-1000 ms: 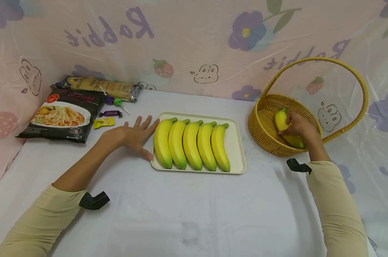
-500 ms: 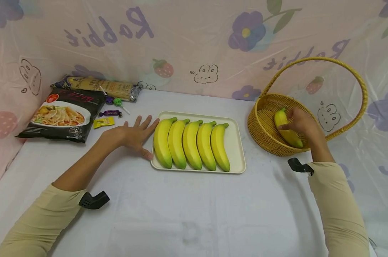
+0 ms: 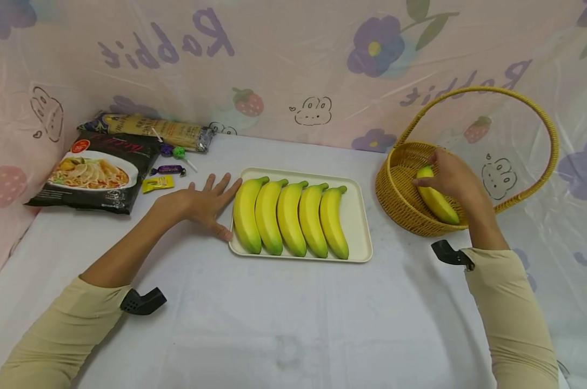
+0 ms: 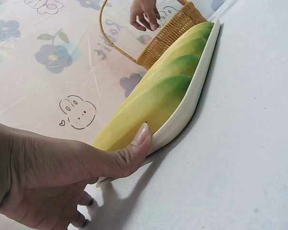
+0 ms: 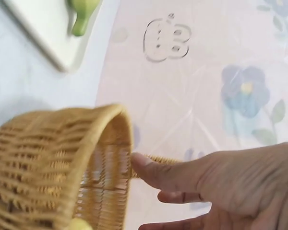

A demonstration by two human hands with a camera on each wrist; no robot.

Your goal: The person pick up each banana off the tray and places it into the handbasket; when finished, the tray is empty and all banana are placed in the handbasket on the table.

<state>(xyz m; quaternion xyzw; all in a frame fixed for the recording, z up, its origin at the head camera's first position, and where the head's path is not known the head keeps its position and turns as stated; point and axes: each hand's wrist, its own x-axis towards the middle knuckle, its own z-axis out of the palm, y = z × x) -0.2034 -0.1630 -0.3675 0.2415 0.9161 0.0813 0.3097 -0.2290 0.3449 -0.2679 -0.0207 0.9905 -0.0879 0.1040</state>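
Note:
Several yellow bananas with green tips [image 3: 289,219] lie side by side on a cream tray [image 3: 358,232]. My left hand [image 3: 196,208] is at the tray's left end, fingers spread; in the left wrist view its thumb [image 4: 142,135] touches the rim. A single banana [image 3: 440,205] lies in the wicker basket [image 3: 394,202] on the right. Over the basket is my right hand [image 3: 453,175], its fingers loosely bent and apart from the banana. In the right wrist view the hand [image 5: 230,182] holds nothing, and just a bit of that banana [image 5: 80,224] shows inside the basket.
A tall handle [image 3: 548,127] arches above the basket. At the back left lie a black noodle packet [image 3: 96,173], a long yellow packet [image 3: 152,131], lollipops [image 3: 178,153] and small wrapped candies [image 3: 158,183]. A patterned curtain [image 3: 284,65] hangs behind the white table [image 3: 274,324].
My right hand has let go of the banana in the basket and lifted up from it. The left hand and the bananas on the tray have stayed in place.

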